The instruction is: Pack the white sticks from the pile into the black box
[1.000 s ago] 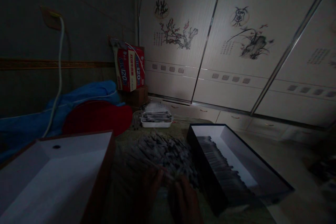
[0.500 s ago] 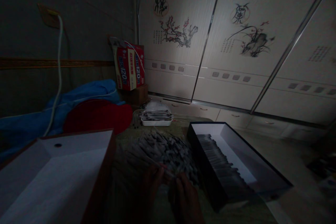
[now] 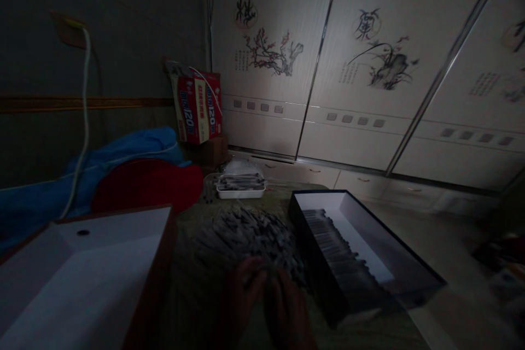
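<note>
A person's left hand and right hand work close together at the near edge of a loose pile of slim dark sticks spread across a table in a dimly lit room. The fingers of both hands curl inward, their tips nearly meeting; deep shadow leaves it impossible to tell whether either grip is closed on a stick. The pile lies just beyond the fingertips, its pieces crossing one another at many angles.

To the right of the hands, an open dark-sided box with a pale lining holds a row of similar sticks, laid side by side along its near left wall. On the left stands a second open box, brown-edged and white inside, with a dark round spot on its far wall. Beyond the pile, a white tray carries more sticks, with a translucent bag behind it.

Red cloth and blue cloth lie at left, crossed in part by a pale cable hanging from a wall socket. A red-and-cream carton rests on a brown cardboard box beside sliding doors decorated with painted branches and characters.
</note>
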Motion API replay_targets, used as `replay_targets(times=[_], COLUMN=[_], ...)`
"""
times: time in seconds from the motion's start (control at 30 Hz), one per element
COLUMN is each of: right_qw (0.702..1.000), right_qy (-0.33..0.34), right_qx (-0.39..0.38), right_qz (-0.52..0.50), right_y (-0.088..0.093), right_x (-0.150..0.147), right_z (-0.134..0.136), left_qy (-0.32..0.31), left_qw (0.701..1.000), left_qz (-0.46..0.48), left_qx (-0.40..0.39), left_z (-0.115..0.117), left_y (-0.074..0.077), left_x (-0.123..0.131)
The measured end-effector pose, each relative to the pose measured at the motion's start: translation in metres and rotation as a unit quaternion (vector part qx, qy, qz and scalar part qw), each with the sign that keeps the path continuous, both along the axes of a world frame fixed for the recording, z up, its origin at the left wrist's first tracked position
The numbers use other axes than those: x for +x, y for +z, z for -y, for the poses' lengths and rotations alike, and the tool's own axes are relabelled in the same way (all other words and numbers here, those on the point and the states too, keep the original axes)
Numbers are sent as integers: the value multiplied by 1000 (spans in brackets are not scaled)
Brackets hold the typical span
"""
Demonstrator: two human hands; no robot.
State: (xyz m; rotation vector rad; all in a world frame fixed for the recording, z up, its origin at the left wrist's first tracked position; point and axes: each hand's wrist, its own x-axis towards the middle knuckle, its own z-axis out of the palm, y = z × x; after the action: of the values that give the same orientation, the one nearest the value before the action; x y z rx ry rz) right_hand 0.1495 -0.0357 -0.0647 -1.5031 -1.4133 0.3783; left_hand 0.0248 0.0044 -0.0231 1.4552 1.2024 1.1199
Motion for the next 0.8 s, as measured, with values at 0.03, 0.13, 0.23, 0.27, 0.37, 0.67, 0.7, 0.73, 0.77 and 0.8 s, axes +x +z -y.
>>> replay_targets(times=[0.03,0.13,0.23,0.27,0.37,0.67,0.7,0.73,0.77,0.8], right_qw=[999,987,985,985,984,990,991,992,993,993], right_qy=[-45,-155,-164,-164,-172,-133,-125,-117,-112,-107], right_qx=[-1,-6,-11,-9,-2,52,53,53,49,46], right_qz=[-7,-29,-48,-52,-51,4,4,3,1,-3], right_y=[-2,-6,-2,0,4,-5,-5,-3,-1,1], right_x=[3,12,16,16,14,23,21,18,14,9], right_z=[-2,-6,-7,-8,-7,-7,-6,-5,-3,-1], left_qy=[6,-17,-56,-72,-99,4,27,43,53,55], left_qw=[1000,985,937,917,871,934,955,971,983,992], left_qz=[-16,-149,-308,-354,-438,-301,-236,-175,-122,-76], left_qx=[11,85,155,167,198,193,177,157,127,89], left_z=[0,-5,-17,-21,-31,-37,-37,-36,-35,-33], left_y=[2,11,16,15,9,7,8,10,11,13], left_x=[2,8,15,17,24,16,10,4,-4,-11])
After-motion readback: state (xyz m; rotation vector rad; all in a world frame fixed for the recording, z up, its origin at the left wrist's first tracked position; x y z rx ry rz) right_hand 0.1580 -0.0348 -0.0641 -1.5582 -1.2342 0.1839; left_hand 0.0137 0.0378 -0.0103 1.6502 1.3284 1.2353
